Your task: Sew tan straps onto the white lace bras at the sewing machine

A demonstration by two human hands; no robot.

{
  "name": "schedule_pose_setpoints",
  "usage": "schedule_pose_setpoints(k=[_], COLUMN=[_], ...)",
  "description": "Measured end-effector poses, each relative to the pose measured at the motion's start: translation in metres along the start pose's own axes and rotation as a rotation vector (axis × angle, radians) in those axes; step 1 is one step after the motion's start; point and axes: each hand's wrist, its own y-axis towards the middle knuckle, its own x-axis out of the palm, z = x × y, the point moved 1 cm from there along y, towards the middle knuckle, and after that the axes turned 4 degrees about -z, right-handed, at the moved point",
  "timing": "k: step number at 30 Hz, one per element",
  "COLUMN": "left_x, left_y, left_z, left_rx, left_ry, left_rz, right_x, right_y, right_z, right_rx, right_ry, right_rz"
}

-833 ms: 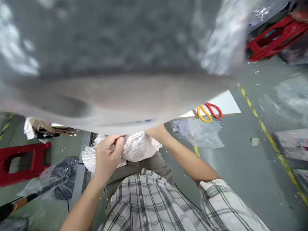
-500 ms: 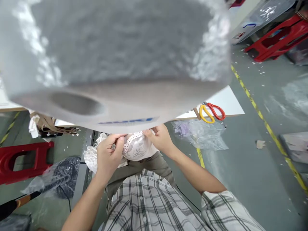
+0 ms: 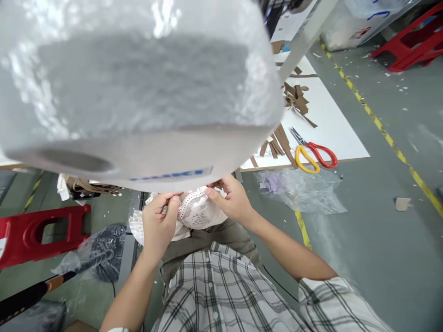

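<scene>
Evidently both thumbs pinch nearly closed on the white lace piece (image 3: 201, 211), left hand (image 3: 159, 226) and right hand (image 3: 232, 199) at its upper edge, over the lap. The machine head (image 3: 148, 106) hides the area beyond; scissors (image 3: 313, 152) lie right.

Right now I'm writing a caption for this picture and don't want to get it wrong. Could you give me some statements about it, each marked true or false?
1. The left hand and right hand both hold the white lace bra cup. True.
2. The scissors have two blue handles. False: the scissors have one yellow handle and one red.
3. Brown strips lie on the white table. True.
4. The person's shirt is plain black. False: the shirt is white with a dark plaid pattern.
</scene>
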Motion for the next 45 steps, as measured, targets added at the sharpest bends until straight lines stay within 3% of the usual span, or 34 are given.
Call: schedule_pose_setpoints(k=[21, 25, 27, 30, 35, 37, 39, 41, 45], left_x=[0.005, 0.010, 0.013, 0.019, 0.036, 0.044, 0.047, 0.047, 0.042], left_y=[-0.001, -0.012, -0.023, -0.038, -0.040, -0.038, -0.040, -0.045, -0.067], left_z=[0.001, 0.007, 0.012, 0.014, 0.011, 0.013, 0.017, 0.021, 0.024], left_rx=[-0.151, -0.108, -0.060, -0.101, -0.311, -0.396, -0.459, -0.469, -0.325], left_ry=[-0.159, -0.162, -0.157, -0.215, -0.522, -0.744, -0.952, -1.096, -1.137], left_rz=[0.080, 0.071, 0.017, -0.182, -0.522, -0.591, -0.542, -0.425, -0.271], right_x=[0.003, 0.007, 0.003, -0.012, -0.033, -0.035, -0.035, -0.036, -0.036], right_y=[-0.001, -0.010, -0.017, -0.032, -0.060, -0.071, -0.080, -0.086, -0.091], right_z=[-0.017, -0.016, -0.017, -0.024, -0.034, -0.033, -0.028, -0.023, -0.017], right_rx=[0.133, 0.208, 0.271, 0.297, 0.142, 0.056, 0.004, -0.031, -0.152], right_ry=[-0.049, 0.073, 0.150, 0.149, -0.061, -0.187, -0.379, -0.561, -0.690], right_rz=[0.043, 0.024, -0.014, -0.076, -0.232, -0.322, -0.307, -0.182, 0.021])
